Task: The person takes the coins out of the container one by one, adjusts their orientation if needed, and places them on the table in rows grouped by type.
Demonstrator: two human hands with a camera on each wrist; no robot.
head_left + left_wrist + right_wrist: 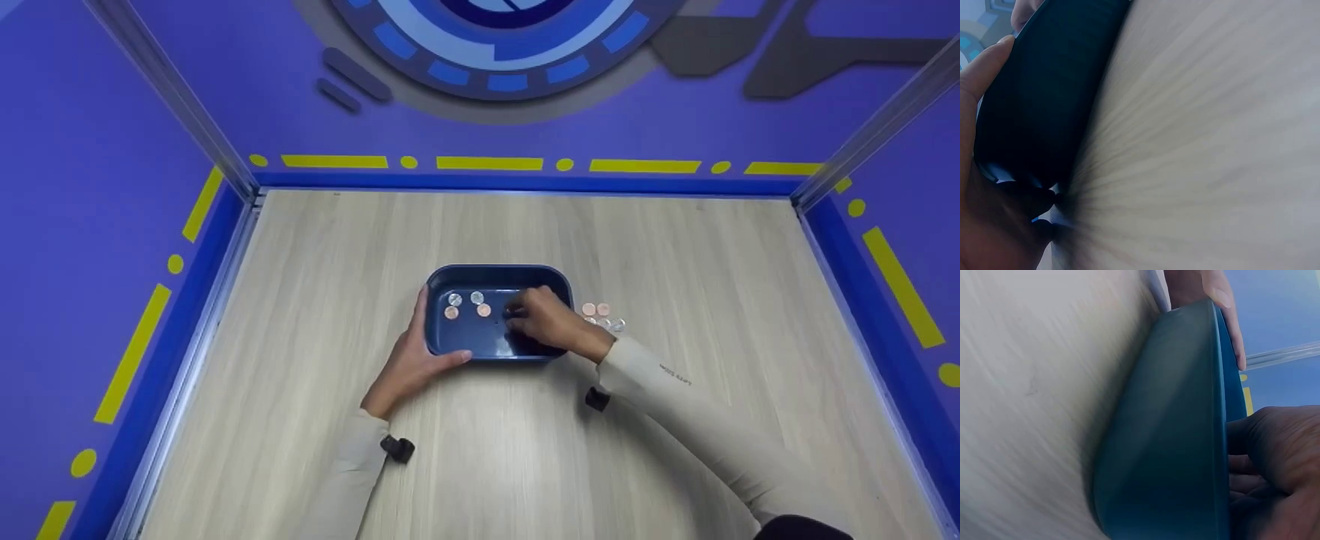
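Observation:
A dark blue rectangular tray with rounded corners rests on the table. My left hand grips its near left corner, fingers along the left side and thumb on the near rim. Inside, toward the left, lie two silver coins in a row, with two copper coins just below them. My right hand reaches over the right side into the tray, fingers bent and fingertips low over its floor. I cannot tell whether a coin is between those fingertips. In the right wrist view, the tray wall hides them.
On the table right of the tray lie two copper coins and a row of silver coins, partly hidden by my right wrist. Blue panels with yellow marks enclose the wooden table at the back and both sides.

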